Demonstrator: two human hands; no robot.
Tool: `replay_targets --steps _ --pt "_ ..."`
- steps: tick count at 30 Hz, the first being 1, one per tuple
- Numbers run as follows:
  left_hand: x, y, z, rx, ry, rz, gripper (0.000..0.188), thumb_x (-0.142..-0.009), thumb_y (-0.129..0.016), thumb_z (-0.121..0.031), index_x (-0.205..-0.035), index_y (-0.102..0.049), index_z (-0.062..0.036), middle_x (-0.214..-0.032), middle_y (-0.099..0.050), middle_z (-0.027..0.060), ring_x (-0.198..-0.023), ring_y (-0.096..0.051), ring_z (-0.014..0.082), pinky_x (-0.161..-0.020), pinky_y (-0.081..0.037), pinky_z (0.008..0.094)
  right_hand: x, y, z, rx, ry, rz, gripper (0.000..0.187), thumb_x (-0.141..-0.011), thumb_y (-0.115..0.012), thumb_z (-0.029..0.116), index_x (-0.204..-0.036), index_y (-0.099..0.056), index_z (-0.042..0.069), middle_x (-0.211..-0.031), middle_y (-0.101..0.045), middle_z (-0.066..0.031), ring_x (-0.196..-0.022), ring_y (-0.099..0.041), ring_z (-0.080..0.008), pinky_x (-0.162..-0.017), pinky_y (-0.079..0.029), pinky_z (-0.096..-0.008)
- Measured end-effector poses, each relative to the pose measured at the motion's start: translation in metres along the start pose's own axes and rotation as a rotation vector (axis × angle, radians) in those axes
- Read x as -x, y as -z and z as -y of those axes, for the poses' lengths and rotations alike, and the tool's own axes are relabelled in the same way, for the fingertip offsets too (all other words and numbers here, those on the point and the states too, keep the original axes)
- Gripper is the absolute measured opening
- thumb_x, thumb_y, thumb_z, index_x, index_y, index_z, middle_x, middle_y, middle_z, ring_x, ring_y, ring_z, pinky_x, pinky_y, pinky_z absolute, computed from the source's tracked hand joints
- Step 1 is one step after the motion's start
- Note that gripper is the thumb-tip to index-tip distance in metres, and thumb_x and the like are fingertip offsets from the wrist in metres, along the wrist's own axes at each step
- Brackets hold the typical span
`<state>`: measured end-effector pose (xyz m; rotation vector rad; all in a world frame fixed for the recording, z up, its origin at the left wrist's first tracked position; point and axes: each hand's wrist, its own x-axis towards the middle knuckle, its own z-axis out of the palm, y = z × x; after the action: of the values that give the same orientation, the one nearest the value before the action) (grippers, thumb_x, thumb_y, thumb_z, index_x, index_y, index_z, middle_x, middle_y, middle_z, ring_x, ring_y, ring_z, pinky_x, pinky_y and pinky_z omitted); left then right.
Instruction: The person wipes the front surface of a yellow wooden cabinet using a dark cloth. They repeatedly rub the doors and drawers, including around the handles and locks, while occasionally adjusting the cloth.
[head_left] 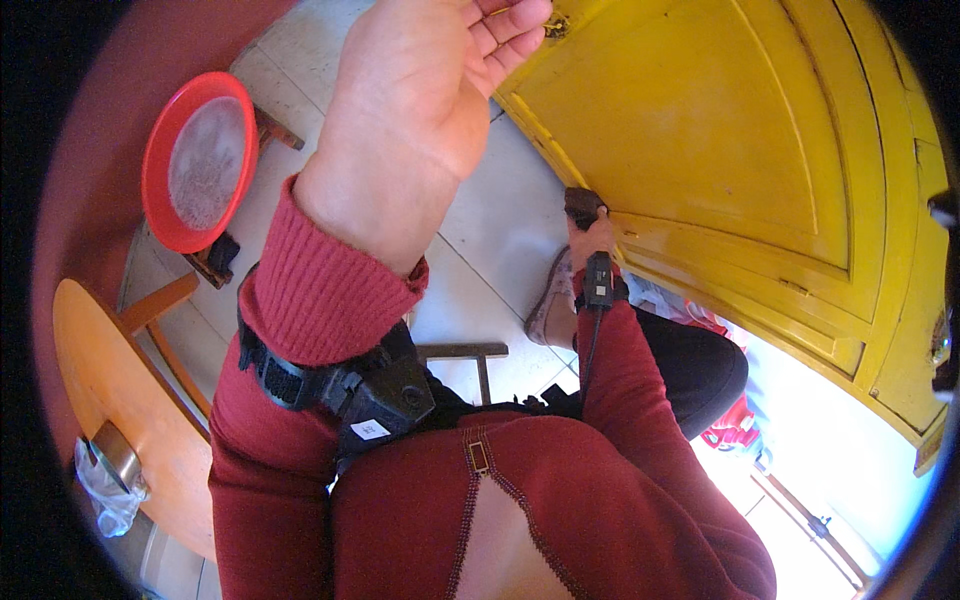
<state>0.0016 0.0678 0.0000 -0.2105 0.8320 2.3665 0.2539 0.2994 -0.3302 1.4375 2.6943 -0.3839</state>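
Note:
My left hand [425, 90] is raised close to the camera, palm showing. Its visible fingers are loosely bent beside the metal catch [557, 27] on the yellow cabinet door [690, 130]; the upper edge cuts off the rest, and nothing shows in the palm. Lower down, my right hand [594, 236] is closed on a small dark brown pad [583, 205], held at the door's lower edge. Whether the pad is a folded cloth or a sponge I cannot tell.
A red basin [160, 225] of foamy water stands on a wooden stool [278, 130] at the left. Nearer is a round orange tabletop [130, 400] with a metal container [118, 455] and a clear plastic bag [105, 495]. Pale tiles [480, 240] cover the floor.

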Motion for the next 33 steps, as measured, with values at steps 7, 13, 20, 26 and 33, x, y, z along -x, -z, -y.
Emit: replay_targets --steps 7,13,20,26,33 --pt "0.01 0.0 -0.004 0.016 -0.009 0.018 0.014 -0.106 -0.057 -0.018 -0.109 -0.062 -0.0058 -0.099 -0.065 0.004 -0.092 -0.061 0.0159 -0.09 -0.051 0.0303 -0.016 -0.01 -0.031 -0.099 0.218 -0.047 0.075 -0.077 -0.08 0.06 -0.123 -0.068 0.001 -0.101 -0.074 -0.0244 -0.095 -0.072 -0.0434 -0.08 -0.059 -0.05" --pt "0.012 -0.005 -0.003 0.006 -0.013 0.02 0.015 -0.106 -0.056 -0.018 -0.11 -0.062 -0.0055 -0.099 -0.065 0.0039 -0.092 -0.062 0.0156 -0.09 -0.051 0.0302 -0.01 -0.001 -0.017 -0.197 0.339 -0.271 0.046 -0.079 -0.083 0.049 -0.086 -0.078 0.004 -0.075 -0.073 -0.0201 -0.075 -0.074 -0.0405 -0.066 -0.06 -0.0498" --pt "0.008 -0.005 0.007 -0.01 0.031 0.021 0.014 -0.106 -0.055 -0.018 -0.11 -0.062 -0.0057 -0.099 -0.066 0.0038 -0.092 -0.062 0.0153 -0.09 -0.051 0.0303 -0.021 0.014 0.031 -0.362 0.443 0.183 0.039 -0.094 -0.072 0.028 -0.119 -0.064 0.0 -0.114 -0.069 -0.0167 -0.104 -0.069 -0.0308 -0.09 -0.058 -0.0447" --pt "0.004 0.0 0.005 -0.031 0.008 -0.002 0.014 -0.106 -0.056 -0.018 -0.109 -0.062 -0.0058 -0.099 -0.066 0.004 -0.092 -0.062 0.0154 -0.09 -0.051 0.0306 0.002 -0.038 0.078 -1.417 -0.488 0.708 0.038 -0.102 -0.063 0.03 -0.127 -0.062 0.002 -0.123 -0.069 -0.0148 -0.111 -0.068 -0.0297 -0.095 -0.058 -0.05" --pt "0.014 -0.009 0.008 -0.039 0.017 0.017 0.013 -0.105 -0.056 -0.017 -0.108 -0.062 -0.0055 -0.099 -0.066 0.0038 -0.092 -0.062 0.0156 -0.09 -0.051 0.0301 0.009 0.014 -0.006 -0.516 -0.122 0.134 0.051 -0.092 -0.072 0.044 -0.122 -0.064 0.003 -0.117 -0.071 -0.0178 -0.101 -0.071 -0.0312 -0.086 -0.058 -0.0485"
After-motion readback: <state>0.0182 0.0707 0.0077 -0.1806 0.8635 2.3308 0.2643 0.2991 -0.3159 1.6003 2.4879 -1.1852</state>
